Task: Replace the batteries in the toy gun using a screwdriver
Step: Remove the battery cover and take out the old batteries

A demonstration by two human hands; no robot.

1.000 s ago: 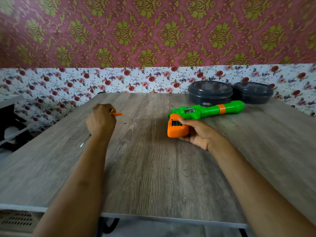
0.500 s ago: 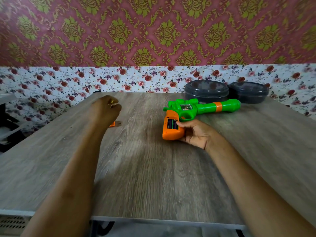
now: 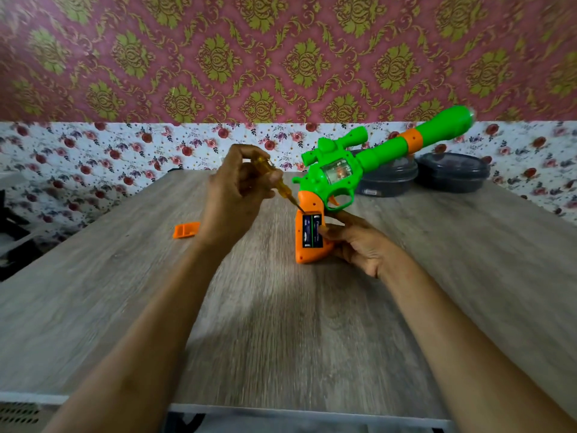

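Green and orange plastic catches the eye first: the toy gun [image 3: 337, 182] is tipped up off the tabletop [image 3: 281, 323], its barrel rising toward the far right corner and its orange grip pointing down near the middle of the surface. The right hand [image 3: 359, 245] wraps the grip from the right side, thumb laid beside the open battery compartment, where dark batteries [image 3: 312, 231] sit exposed (their labels are too blurred to read). The left hand [image 3: 234, 195] is closed around a yellow-handled screwdriver [image 3: 274, 182], which slants down to the right so that its thin tip meets the top edge of the compartment; whether it touches a battery or only the orange plastic I cannot tell. A small orange battery cover [image 3: 186, 229] lies flat on the wood toward the left edge, well apart from the gun. Along the far edge, behind the barrel, two dark round containers [image 3: 451, 173] stand side by side against the flowered wall. Both forearms reach in from the near edge, bare to the elbow.
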